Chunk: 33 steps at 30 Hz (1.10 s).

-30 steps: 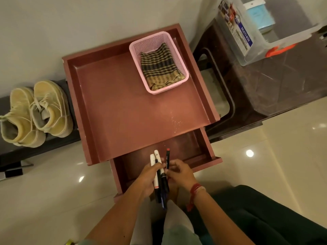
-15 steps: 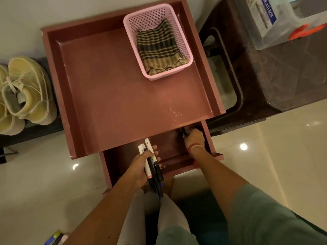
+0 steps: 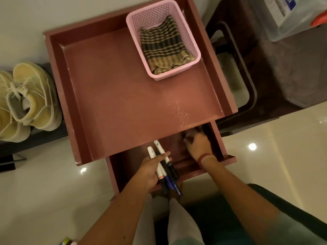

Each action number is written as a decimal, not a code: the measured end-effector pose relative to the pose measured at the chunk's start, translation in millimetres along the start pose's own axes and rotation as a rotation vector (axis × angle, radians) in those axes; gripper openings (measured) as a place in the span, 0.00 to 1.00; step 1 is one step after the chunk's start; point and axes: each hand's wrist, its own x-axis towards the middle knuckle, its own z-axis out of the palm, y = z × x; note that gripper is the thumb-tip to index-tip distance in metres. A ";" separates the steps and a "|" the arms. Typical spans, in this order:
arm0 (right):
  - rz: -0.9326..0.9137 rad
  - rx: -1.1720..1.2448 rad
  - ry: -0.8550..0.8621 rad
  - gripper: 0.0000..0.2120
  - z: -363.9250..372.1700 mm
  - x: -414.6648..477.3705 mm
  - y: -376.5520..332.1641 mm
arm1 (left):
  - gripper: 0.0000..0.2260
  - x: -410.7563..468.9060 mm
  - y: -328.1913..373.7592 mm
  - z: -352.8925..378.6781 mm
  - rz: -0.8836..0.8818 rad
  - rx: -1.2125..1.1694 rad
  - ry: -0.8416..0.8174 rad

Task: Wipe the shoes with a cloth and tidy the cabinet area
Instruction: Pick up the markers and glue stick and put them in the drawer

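Observation:
A reddish-brown cabinet (image 3: 115, 96) stands below me with its drawer (image 3: 228, 159) pulled out. My left hand (image 3: 150, 169) hovers over the drawer's front, shut on a bundle of marker pens (image 3: 165, 167) with white and dark barrels. My right hand (image 3: 197, 145) reaches deep into the drawer's back right corner, fingers curled in shadow; what it holds is hidden. A pink plastic basket (image 3: 136, 30) on the cabinet top holds a folded checked cloth (image 3: 164, 48). A pair of cream high-top shoes (image 3: 26, 99) sits on a dark low shelf at the left.
A dark stool (image 3: 246, 82) and a dark counter with a clear plastic storage box (image 3: 297, 18) stand to the right. Glossy pale floor tiles (image 3: 44, 191) surround the cabinet. White specks lie on the cabinet top near its front edge.
My right hand left the markers and went into the drawer's back right corner, where it has stayed. My left hand keeps the markers. The view has shifted closer and to the left.

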 end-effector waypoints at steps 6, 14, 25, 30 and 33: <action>0.105 0.549 -0.334 0.08 1.9 -78.1 -31.7 | 0.03 -4.2 -5.5 11.4 0.043 0.011 0.033; 0.205 0.174 -0.022 0.11 -12.5 -25.2 3.2 | 0.03 4.8 2.7 8.2 0.057 -0.072 0.076; 0.083 -0.522 0.025 0.17 13.4 34.7 21.3 | 0.10 19.0 1.1 -18.3 -0.004 -0.049 -0.039; 0.084 -0.041 0.036 0.15 -0.1 1.9 -7.4 | 0.09 15.5 3.2 -14.3 0.033 -0.075 -0.046; 0.126 0.411 -0.293 0.11 -12.0 -54.2 -38.7 | 0.08 9.1 7.3 -7.4 0.059 -0.123 -0.025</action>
